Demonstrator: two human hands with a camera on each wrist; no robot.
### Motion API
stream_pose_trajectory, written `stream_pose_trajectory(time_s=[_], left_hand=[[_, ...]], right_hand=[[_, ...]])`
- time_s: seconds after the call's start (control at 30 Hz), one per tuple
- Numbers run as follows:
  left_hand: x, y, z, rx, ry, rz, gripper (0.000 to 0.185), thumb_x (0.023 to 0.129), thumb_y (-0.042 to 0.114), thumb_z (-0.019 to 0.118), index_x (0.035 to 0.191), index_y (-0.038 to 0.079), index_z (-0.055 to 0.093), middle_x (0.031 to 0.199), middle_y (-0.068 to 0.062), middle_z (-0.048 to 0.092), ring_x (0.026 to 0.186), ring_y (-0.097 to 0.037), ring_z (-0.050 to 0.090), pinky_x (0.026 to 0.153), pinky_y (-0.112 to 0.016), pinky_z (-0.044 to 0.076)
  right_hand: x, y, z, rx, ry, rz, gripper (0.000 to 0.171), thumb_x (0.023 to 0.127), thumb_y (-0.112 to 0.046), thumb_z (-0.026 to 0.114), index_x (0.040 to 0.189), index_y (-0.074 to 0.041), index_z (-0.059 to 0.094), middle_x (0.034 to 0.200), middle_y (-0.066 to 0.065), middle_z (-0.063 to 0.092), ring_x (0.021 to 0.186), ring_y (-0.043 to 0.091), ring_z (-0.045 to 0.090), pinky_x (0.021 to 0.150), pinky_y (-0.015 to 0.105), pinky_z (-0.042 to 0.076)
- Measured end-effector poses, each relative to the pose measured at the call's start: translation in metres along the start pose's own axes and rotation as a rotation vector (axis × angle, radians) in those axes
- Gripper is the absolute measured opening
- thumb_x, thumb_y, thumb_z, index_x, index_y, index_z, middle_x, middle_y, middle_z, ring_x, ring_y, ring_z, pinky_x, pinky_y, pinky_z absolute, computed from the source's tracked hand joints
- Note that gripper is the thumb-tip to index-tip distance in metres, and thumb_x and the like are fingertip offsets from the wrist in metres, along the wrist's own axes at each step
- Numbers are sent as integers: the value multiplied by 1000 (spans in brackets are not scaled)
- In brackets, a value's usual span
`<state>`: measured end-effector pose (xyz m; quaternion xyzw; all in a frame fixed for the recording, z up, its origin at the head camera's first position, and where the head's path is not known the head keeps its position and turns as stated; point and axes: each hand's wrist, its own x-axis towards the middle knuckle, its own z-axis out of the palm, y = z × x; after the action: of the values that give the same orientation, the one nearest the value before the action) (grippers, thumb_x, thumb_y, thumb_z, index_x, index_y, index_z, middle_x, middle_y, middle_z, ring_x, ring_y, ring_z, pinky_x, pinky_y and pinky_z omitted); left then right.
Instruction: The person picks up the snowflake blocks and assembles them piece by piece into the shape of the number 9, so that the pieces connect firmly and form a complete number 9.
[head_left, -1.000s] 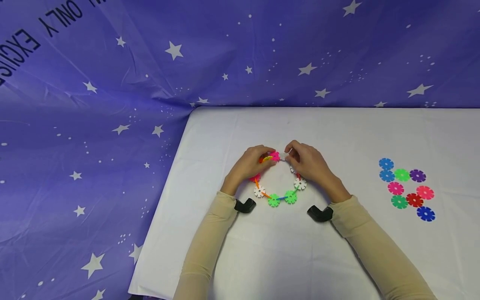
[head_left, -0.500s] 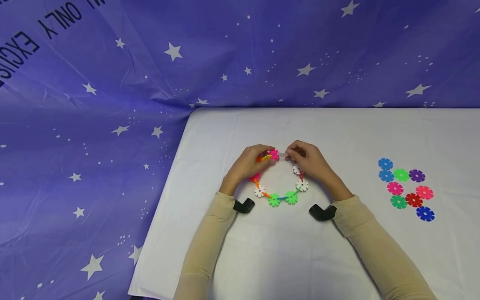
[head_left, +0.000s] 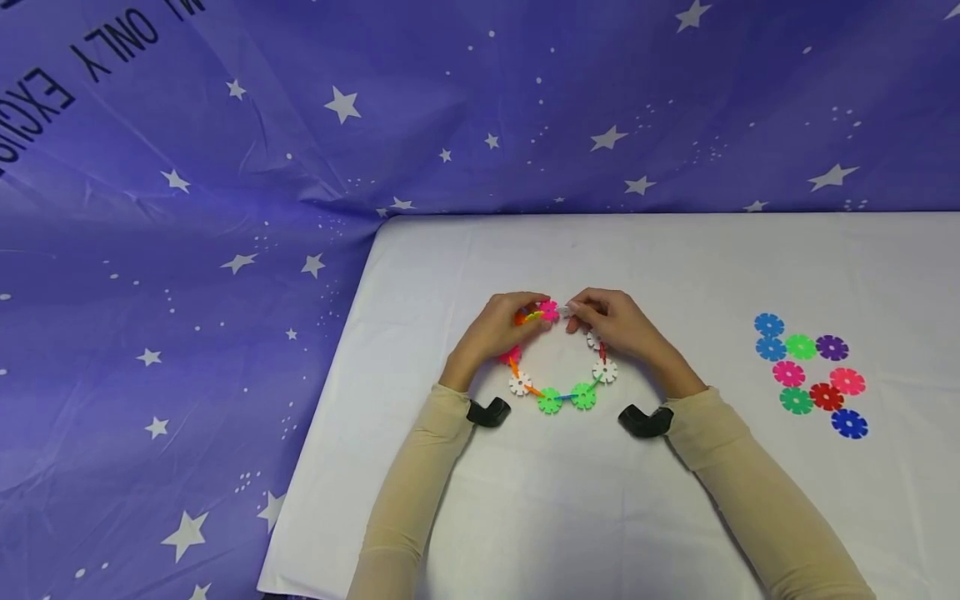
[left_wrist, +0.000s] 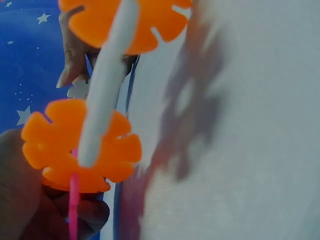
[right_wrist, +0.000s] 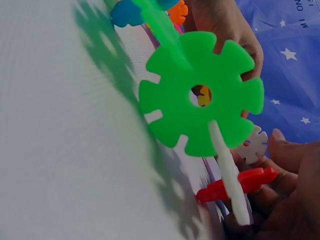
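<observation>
Both hands hold a ring-shaped chain of colourful notched plastic discs, slotted into one another edge to edge. My left hand (head_left: pixel 501 327) grips its far left part, fingertips and thumb at a pink disc (head_left: pixel 550 311). A white disc (right_wrist: pixel 254 145) is pinched between the thumb and fingers of my right hand (head_left: pixel 621 323), right at the pink disc's edge in the head view. On the near side of the ring are two green discs (head_left: pixel 583 396). An orange disc (left_wrist: pixel 65 135) shows large in the left wrist view, and a red disc (right_wrist: pixel 237 185) in the right wrist view.
Several loose discs in various colours, among them a dark blue disc (head_left: pixel 849 423) and a purple disc (head_left: pixel 832 347), lie flat at the right on the white tablecloth (head_left: pixel 540 517). A blue star-patterned cloth (head_left: pixel 480 108) hangs behind and to the left.
My right hand first shifts slightly right, then moves back left with the white disc towards the pink one. The ring's right side has shifted slightly right. My left hand stays nearly still.
</observation>
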<state>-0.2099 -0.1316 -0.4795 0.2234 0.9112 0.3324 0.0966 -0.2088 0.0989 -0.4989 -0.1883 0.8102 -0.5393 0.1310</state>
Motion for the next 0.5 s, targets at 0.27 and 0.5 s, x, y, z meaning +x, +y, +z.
stream_pose_trajectory(time_s=[0.27,0.5], left_hand=[[1,3,3,6,36,19,40,88,20,75,124,6,67,116,-8,71,104,-17,66,96,-30,50],[1,3,6,18,60,39,38,88,20,75,122,5,68,117,-10,71,108,-19,66,96,-30,50]], right_hand=[[1,0,2,-59,3,32,24,99,-28,59,91,-9,70,80,2,75,62,12,53,68,25,39],[-1,-3,6,-56,20,70,25,98,-29,61,85,-10,70,78,1,75,52,12,41,62,28,37]])
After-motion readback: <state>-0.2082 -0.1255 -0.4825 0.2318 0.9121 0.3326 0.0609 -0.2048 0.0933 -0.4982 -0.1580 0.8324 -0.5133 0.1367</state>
